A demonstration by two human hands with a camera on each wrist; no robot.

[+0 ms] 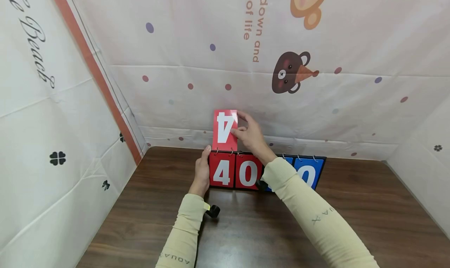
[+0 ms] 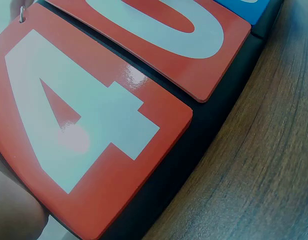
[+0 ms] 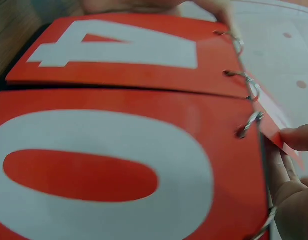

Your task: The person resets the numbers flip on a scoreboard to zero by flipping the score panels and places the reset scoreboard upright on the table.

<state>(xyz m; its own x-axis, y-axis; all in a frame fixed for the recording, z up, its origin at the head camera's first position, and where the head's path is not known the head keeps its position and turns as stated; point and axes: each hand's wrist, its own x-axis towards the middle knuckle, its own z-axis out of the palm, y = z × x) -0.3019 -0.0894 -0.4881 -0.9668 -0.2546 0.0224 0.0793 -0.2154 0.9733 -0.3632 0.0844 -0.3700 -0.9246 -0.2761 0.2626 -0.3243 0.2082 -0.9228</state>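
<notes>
A flip scoreboard [image 1: 249, 171] stands on the table with red cards on its left half and blue cards on its right. Its leftmost red card [image 1: 222, 173] reads 4, beside a red 0. Above the rings, a turned-up red card [image 1: 225, 145] shows an upside-down 4. My right hand [image 1: 252, 137] pinches that turned-up card by its right edge; the right wrist view shows the thumb [image 3: 296, 137] on it. My left hand [image 1: 201, 173] grips the scoreboard's left edge, thumb near the top corner. My right forearm hides part of the blue half.
The brown wooden table [image 1: 246, 229] extends around the scoreboard. Behind it hangs a pale printed cloth [image 1: 197, 104] with dots and bears, and another cloth [image 1: 70, 197] covers the left side. A small black device [image 1: 213, 211] sits at my left wrist.
</notes>
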